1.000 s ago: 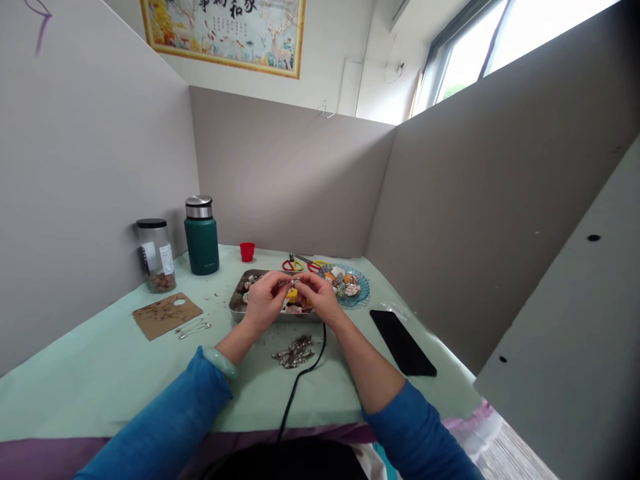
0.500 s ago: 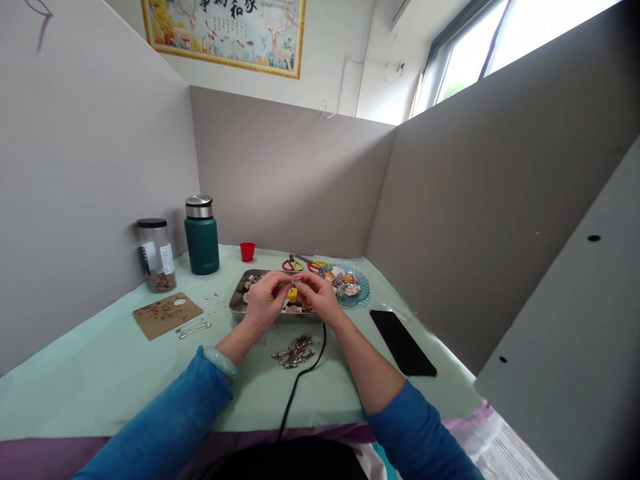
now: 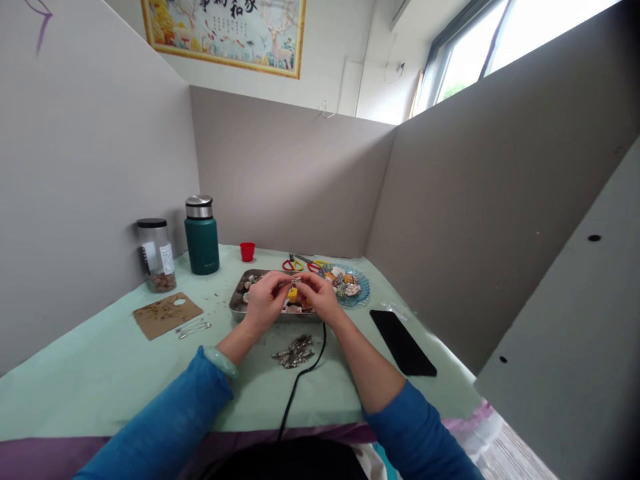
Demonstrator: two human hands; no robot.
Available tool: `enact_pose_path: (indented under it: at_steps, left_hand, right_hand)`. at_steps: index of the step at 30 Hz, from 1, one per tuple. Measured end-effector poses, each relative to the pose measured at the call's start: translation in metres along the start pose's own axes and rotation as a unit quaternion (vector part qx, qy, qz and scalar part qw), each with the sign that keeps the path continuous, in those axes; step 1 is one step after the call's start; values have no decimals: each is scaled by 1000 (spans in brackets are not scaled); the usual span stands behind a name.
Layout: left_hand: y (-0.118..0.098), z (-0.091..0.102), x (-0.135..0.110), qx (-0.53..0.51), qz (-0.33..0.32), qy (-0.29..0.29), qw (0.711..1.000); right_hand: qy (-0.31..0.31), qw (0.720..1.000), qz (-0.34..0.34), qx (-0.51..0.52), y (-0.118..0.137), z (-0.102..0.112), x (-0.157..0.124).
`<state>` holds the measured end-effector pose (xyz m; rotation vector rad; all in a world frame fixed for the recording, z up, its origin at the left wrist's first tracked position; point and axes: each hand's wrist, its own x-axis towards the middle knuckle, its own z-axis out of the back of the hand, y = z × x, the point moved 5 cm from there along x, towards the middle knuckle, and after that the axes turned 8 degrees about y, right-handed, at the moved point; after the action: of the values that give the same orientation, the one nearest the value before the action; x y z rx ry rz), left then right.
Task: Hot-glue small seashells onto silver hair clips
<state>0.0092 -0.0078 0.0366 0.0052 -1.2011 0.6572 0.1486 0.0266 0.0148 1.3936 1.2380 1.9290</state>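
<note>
My left hand (image 3: 264, 301) and my right hand (image 3: 318, 297) meet above a metal tray (image 3: 237, 303) of small shells and beads. Both pinch one small silvery metal clip (image 3: 291, 282) between their fingertips, the fingers curled. A yellow piece (image 3: 293, 294) shows just below the fingertips in the tray. A heap of silvery metal clips (image 3: 295, 351) lies on the green table cover in front of the tray, between my wrists. A pale green bangle (image 3: 221, 362) sits on my left wrist.
A blue glass dish (image 3: 363, 288) of shells stands right of the tray, scissors (image 3: 295, 263) behind it. A green flask (image 3: 201, 235), a jar (image 3: 157, 255), a red cup (image 3: 247, 251), a brown card (image 3: 167, 315) and a black phone (image 3: 403, 342) also lie here. Grey partitions enclose three sides.
</note>
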Motion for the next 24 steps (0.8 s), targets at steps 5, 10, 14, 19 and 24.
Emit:
enact_pose_path:
  at_steps: [5, 10, 14, 19, 24]
  left_hand:
    - [0, 0, 0, 2, -5, 2, 1000]
    - [0, -1, 0, 0, -2, 3, 1000]
    - [3, -2, 1, -15, 20, 10, 1000]
    - [6, -2, 1, -30, 38, 9, 999]
    - [7, -3, 0, -34, 38, 14, 999]
  right_hand:
    - [0, 1000, 4, -5, -1, 1, 1]
    - [1, 1000, 4, -15, -1, 1, 0]
    - [-7, 1000, -5, -11, -2, 2, 0]
    - [-11, 1000, -11, -8, -1, 2, 0]
    - [-8, 1000, -10, -10, 0, 1, 0]
